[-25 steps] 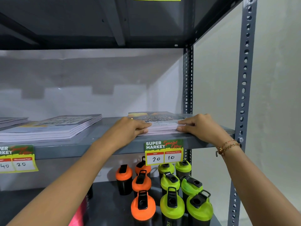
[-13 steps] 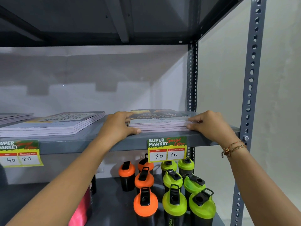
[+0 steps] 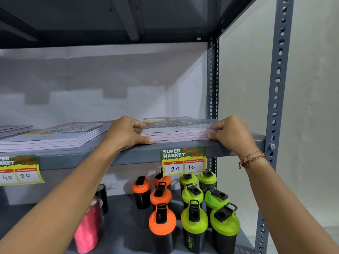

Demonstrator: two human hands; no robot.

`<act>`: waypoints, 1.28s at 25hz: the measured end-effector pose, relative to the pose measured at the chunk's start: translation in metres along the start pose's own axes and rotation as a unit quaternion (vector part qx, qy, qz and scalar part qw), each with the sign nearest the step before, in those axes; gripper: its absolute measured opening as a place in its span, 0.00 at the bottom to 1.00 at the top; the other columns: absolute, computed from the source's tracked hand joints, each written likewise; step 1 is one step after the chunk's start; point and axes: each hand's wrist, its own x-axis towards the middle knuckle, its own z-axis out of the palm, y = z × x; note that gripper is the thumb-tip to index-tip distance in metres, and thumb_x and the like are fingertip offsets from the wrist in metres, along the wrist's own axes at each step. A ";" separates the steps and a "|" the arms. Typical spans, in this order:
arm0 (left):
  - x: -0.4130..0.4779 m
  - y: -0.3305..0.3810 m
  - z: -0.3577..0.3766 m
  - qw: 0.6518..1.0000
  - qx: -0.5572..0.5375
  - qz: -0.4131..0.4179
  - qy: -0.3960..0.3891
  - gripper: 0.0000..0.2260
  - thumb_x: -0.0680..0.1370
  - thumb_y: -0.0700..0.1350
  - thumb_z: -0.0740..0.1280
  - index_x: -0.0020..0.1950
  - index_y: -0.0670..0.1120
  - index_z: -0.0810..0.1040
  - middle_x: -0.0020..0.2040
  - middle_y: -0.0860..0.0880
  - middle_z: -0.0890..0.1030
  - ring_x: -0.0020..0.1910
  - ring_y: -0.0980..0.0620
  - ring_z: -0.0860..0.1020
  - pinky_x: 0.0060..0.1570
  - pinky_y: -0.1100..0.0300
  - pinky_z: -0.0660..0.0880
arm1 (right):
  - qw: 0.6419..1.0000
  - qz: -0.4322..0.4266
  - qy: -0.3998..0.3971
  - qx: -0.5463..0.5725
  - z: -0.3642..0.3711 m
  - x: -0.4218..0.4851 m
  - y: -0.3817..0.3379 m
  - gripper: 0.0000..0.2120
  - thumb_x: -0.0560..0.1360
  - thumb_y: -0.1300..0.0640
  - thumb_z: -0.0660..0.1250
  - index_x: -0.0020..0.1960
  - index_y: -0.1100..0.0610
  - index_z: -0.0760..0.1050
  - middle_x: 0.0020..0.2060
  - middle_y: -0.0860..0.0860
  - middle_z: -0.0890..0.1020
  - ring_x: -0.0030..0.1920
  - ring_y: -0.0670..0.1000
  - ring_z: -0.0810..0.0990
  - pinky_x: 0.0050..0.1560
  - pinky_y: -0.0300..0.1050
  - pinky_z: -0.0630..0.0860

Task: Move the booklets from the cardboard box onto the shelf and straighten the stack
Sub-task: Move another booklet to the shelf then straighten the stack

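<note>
A stack of booklets point(image 3: 177, 130) with pale pink page edges and a dark printed cover lies at the right end of the grey metal shelf point(image 3: 139, 154). My left hand point(image 3: 126, 132) is cupped against the stack's left side, thumb along its lower front corner. My right hand point(image 3: 232, 132) presses against the stack's right side, fingers curled on the edge. Both hands squeeze the stack between them. The cardboard box is out of view.
A wider pile of booklets point(image 3: 55, 135) lies to the left on the same shelf. Price tags point(image 3: 183, 161) hang from the shelf's front lip. Orange and green shaker bottles point(image 3: 194, 217) and a pink roll point(image 3: 88, 230) stand on the shelf below. Perforated uprights point(image 3: 277, 88) frame the right side.
My left hand slid from the stack's front edge around to its left side. The stack's edges look more even between my hands. The camera moved closer and tilted up slightly.
</note>
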 end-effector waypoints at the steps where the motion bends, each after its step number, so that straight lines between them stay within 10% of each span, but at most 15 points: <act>1: 0.000 0.000 0.001 1.000 -0.003 0.001 0.002 0.27 0.61 0.45 0.80 0.59 0.43 0.80 0.59 0.46 0.82 0.56 0.53 0.79 0.53 0.65 0.69 | 1.000 0.001 0.009 0.005 0.001 -0.002 0.000 0.17 0.70 0.58 0.73 0.58 0.62 0.79 0.57 0.58 0.82 0.59 0.56 0.78 0.55 0.37 0.69; 20: 0.003 -0.011 -0.005 0.999 -0.038 0.006 -0.008 0.27 0.64 0.46 0.79 0.61 0.42 0.79 0.60 0.45 0.81 0.49 0.55 0.77 0.52 0.64 0.68 | 0.998 -0.014 0.037 0.043 -0.001 -0.010 0.001 0.10 0.73 0.59 0.70 0.54 0.60 0.82 0.52 0.57 0.85 0.52 0.51 0.80 0.46 0.31 0.66; 32: 0.003 -0.003 -0.004 1.000 0.004 0.020 0.005 0.17 0.67 0.48 0.76 0.54 0.44 0.84 0.55 0.47 0.84 0.47 0.58 0.75 0.48 0.66 0.66 | 0.994 -0.042 0.086 -0.049 0.003 -0.015 -0.006 0.07 0.73 0.61 0.69 0.46 0.61 0.84 0.46 0.60 0.86 0.49 0.61 0.80 0.52 0.45 0.77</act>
